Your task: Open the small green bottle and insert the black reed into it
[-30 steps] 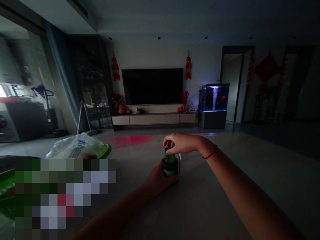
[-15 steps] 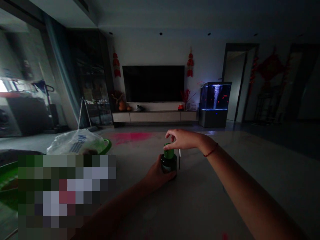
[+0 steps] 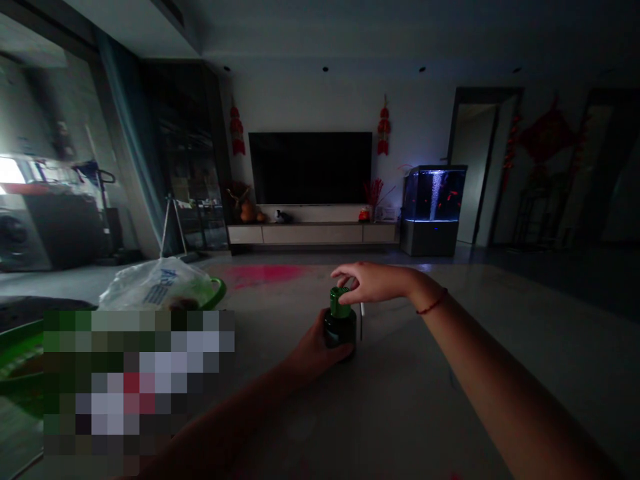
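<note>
Right hand (image 3: 376, 283) shifted rightward, arched over green cap (image 3: 338, 307).

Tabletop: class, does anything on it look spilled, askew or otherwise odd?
A pink patch near the far edge of the tabletop stands out against the grey; stain or reflection, I cannot tell. The green bottle looks upright.

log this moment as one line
left hand: around dark bottle | right hand: at green cap | bottle: upright | plastic bag: farther left
</note>
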`<act>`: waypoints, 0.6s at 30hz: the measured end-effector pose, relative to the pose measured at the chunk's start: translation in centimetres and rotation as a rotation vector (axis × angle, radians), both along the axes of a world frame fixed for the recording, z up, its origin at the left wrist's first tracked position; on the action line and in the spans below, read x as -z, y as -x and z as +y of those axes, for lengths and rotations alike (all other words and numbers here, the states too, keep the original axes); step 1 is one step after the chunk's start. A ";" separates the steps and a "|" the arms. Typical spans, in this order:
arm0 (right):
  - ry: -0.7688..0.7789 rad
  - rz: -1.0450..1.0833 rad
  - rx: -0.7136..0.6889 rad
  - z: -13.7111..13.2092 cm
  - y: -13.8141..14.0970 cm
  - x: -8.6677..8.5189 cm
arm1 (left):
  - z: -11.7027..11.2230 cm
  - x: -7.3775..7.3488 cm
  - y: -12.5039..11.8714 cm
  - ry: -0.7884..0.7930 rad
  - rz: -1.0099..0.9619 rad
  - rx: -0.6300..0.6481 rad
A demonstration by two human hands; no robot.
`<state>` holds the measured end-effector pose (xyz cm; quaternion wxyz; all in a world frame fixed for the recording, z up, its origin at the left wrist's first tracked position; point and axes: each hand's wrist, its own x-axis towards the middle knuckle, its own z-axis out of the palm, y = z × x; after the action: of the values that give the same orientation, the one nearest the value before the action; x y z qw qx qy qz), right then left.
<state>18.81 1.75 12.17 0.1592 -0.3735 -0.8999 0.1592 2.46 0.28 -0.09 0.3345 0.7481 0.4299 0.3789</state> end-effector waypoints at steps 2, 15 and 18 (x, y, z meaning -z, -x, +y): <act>-0.013 0.012 0.063 0.0 0.2 0.1 | -0.1 0.0 -0.2 -0.003 0.011 -0.039; -0.055 -0.004 0.071 0.1 -1.0 -0.3 | 0.2 0.4 -0.2 -0.051 0.064 -0.106; -0.047 -0.024 0.074 0.1 -1.2 -0.4 | 0.0 0.2 -0.3 -0.047 0.085 -0.133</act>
<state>20.00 1.87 12.53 0.1626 -0.4046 -0.8908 0.1276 2.75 0.33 -0.27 0.2727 0.7409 0.4834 0.3782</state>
